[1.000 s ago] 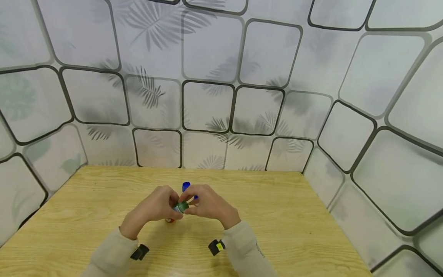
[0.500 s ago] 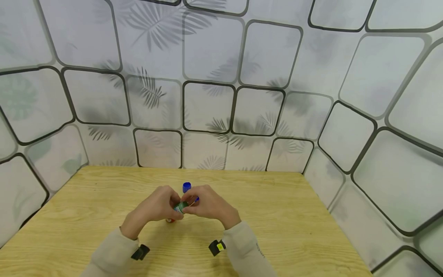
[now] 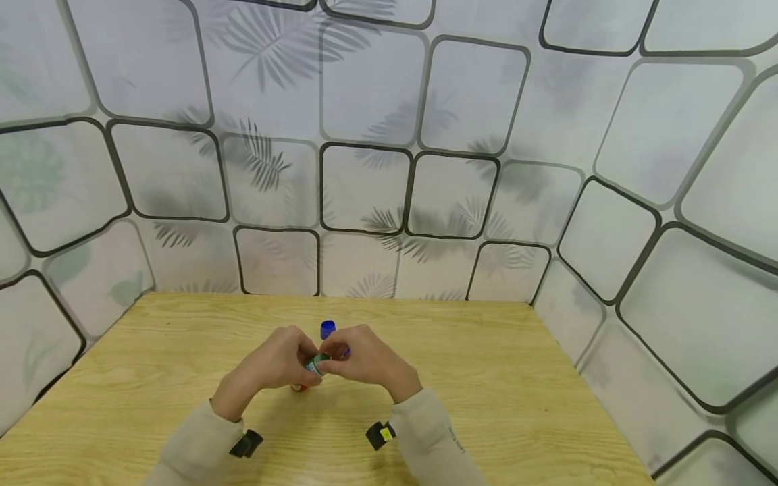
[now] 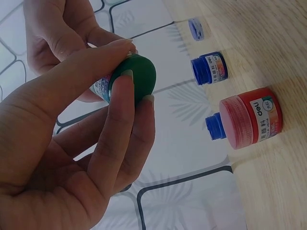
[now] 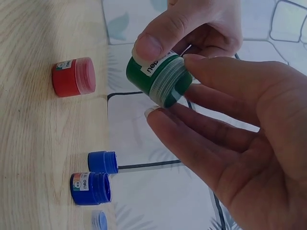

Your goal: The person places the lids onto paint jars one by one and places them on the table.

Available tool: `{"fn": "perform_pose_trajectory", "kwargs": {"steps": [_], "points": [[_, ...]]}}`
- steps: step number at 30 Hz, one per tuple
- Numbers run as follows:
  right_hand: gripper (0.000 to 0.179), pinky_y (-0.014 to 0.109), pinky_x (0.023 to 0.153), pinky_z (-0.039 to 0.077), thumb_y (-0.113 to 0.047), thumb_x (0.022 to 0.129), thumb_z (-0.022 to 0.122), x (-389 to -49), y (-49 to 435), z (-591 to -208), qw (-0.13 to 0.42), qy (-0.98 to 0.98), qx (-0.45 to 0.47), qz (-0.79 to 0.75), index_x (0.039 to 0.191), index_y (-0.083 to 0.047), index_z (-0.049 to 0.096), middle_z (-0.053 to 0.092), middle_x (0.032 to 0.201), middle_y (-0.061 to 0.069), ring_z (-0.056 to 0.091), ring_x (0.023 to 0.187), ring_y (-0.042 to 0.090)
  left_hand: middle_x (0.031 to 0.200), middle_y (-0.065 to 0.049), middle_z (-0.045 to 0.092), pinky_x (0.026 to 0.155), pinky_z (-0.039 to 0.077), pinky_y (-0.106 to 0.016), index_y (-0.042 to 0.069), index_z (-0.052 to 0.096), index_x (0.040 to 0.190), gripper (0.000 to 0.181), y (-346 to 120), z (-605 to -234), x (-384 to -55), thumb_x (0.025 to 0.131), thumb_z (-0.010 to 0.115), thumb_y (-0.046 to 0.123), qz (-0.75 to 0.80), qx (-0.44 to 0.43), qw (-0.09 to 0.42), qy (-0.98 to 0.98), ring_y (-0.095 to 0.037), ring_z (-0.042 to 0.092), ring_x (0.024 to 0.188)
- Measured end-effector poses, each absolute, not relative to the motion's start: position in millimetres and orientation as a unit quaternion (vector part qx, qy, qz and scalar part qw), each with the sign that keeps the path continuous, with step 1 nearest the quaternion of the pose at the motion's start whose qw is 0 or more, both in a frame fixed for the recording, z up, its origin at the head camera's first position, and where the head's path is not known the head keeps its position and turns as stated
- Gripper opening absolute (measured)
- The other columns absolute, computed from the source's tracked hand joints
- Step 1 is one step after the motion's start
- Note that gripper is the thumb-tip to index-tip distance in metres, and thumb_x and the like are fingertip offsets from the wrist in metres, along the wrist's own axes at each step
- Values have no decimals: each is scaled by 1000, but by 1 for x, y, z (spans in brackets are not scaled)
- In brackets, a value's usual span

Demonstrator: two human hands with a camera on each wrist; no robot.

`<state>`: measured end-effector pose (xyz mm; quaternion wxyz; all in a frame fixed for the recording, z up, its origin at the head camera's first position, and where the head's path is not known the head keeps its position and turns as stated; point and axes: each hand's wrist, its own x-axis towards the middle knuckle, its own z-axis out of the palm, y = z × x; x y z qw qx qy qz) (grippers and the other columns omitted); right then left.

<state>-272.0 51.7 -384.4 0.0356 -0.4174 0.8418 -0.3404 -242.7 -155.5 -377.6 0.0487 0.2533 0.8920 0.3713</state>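
Between both hands, off the table, is a green paint jar (image 5: 142, 75) with a translucent screw lid (image 5: 168, 84). My left hand (image 3: 281, 359) grips the jar's body, its thumb across the white label in the right wrist view. My right hand (image 3: 362, 359) pinches around the lid end, fingertips at the lid's rim. In the left wrist view the green base (image 4: 144, 76) faces the camera, tilted. A red paint jar (image 4: 261, 117) with its translucent lid on stands on the table, partly hidden by my left hand in the head view.
Beyond the hands stand a labelled blue paint jar (image 5: 88, 188) with no lid, a second blue jar (image 5: 102, 162) beside it, and a loose clear bluish lid (image 5: 100, 220). The wooden table (image 3: 486, 378) meets a patterned curtain-like backdrop (image 3: 365, 263) at its far edge.
The right fingers have shifted slightly left and around the lid end, covering more of the green jar in the head view. Left hand and other jars stay put.
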Motion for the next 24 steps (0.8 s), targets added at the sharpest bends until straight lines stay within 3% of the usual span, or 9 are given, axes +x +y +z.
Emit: {"fn": "perform_pose_trajectory", "kwargs": {"steps": [4,8,17,24], "points": [[25,14,76,57,-11,92,78,-272,52,-385,52,836,-407,-363,115,-6,73,76,111,9,73,94,11,73,-1,75,56,55,-25,4,80,86,10,-157,-378,-244,78,86,6,373,244,50,894,-9,66,61],[26,15,80,58,-5,90,78,-272,51,-386,68,828,-409,-378,115,-6,72,73,113,9,72,99,11,72,0,75,55,54,-25,5,80,85,11,-158,-378,-244,77,87,7,371,240,48,896,-10,65,61],[22,18,80,59,-1,90,77,-274,50,-387,62,818,-427,-381,112,-3,74,76,108,12,74,95,10,72,0,75,54,55,-25,5,80,83,11,-158,-378,-244,76,87,7,372,247,41,894,-9,66,59],[22,14,77,57,-4,90,78,-272,51,-386,48,831,-421,-361,112,-4,76,78,105,10,74,91,8,71,0,75,55,55,-24,5,81,84,11,-157,-379,-244,76,88,7,368,242,35,897,-8,66,59]]}}
